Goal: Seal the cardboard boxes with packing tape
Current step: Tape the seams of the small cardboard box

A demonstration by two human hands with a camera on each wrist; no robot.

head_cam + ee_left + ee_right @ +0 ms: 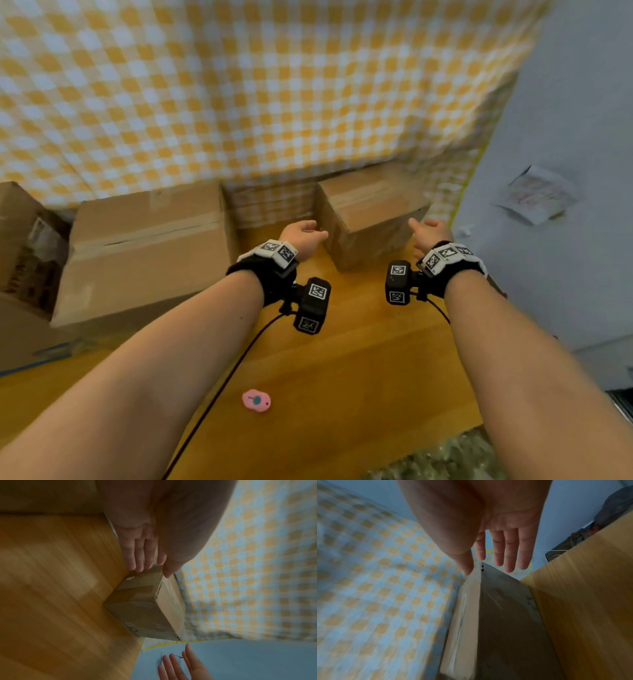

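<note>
A person's left hand (303,233) and right hand (428,232), both empty with fingers straight, flank the small cardboard box (368,216) on the wooden floor (359,359), its seam apparently taped already, while the large box (144,253) beside it looks taped too.

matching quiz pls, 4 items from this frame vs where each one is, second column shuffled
Things:
1. small cardboard box
2. large cardboard box
3. pink object
4. paper sheet

Places:
A. on the wooden floor between the two forearms, nearer the person
B. stuck on the pale wall at the right
C. between the open left hand and open right hand, by the checkered cloth
D. on the floor at the left, its top seam showing a dark gap

Pairs: 1-C, 2-D, 3-A, 4-B
</note>
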